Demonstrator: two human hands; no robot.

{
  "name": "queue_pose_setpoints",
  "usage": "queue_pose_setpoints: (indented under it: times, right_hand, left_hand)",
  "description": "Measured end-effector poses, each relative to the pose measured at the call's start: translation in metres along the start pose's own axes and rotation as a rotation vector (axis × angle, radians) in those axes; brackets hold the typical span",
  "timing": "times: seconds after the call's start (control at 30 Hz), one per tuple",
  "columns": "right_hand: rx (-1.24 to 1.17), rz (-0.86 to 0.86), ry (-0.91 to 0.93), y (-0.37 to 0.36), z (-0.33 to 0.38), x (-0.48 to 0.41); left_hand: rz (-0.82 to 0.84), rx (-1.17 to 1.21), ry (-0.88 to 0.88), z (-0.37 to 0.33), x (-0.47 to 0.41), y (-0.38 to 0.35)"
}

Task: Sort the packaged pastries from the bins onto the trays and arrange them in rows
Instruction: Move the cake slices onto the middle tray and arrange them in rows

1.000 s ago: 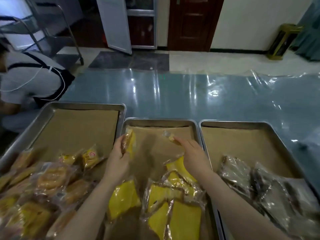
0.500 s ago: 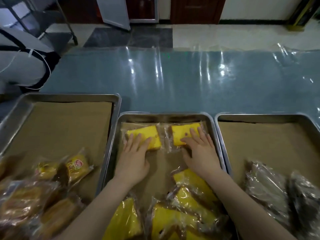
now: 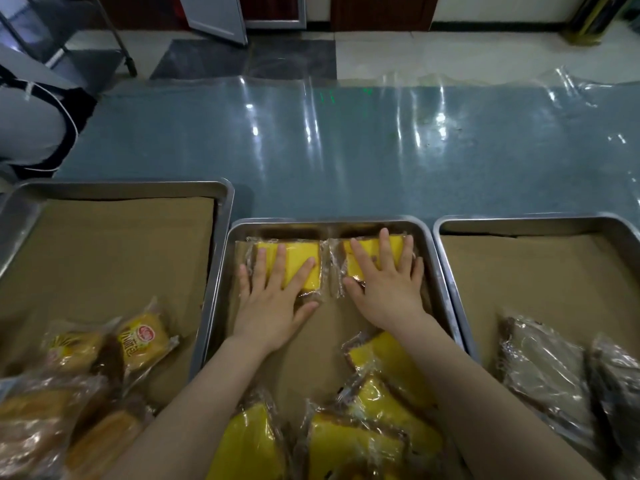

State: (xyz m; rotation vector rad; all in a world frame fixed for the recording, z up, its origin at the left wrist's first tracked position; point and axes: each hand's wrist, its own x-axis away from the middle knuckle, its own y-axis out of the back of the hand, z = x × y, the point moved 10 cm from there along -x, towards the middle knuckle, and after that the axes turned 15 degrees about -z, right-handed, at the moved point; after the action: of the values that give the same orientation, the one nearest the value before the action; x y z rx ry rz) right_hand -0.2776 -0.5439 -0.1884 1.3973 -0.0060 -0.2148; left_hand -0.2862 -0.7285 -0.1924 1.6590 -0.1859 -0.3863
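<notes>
Farther up the middle tray (image 3: 332,225) than before, the left grip (image 3: 273,299) and right grip (image 3: 388,289) lay flat, fingers spread and clasping nothing, on two yellow pastries (image 3: 301,252) side by side at its far rim. Loose yellow packs (image 3: 381,403) lay behind the wrists, nearer the right grip.

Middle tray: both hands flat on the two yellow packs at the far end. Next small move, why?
Probably lift the left hand and right hand and reach back to the loose yellow pile: the left pack and right pack already lie side by side at the middle tray's far end, bare paper nearer.
</notes>
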Motion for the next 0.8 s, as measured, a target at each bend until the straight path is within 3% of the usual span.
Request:
queue_pose_setpoints:
  times: [0.23,0.4,0.5,0.67,0.8]
  right_hand:
    - [-0.01,0.02,-0.014,0.011,0.003,-0.001]
    - [-0.24,-0.185,0.019,0.065,0.004,0.027]
    - [-0.418,-0.099,-0.108,0.064,-0.019,0.071]
    - [-0.363,-0.04,-0.173,0.057,-0.03,0.127]
    - [-0.396,-0.015,-0.215,0.056,-0.026,0.144]
  left_hand:
    - [-0.01,-0.023,0.012,0.0,-0.003,0.006]
    - [-0.025,0.027,0.072,0.01,0.01,0.027]
    - [0.011,0.17,0.079,0.005,0.046,0.036]
    - [0.137,0.381,0.157,-0.017,0.116,0.046]
    - [0.053,0.357,0.173,-0.016,0.155,0.068]
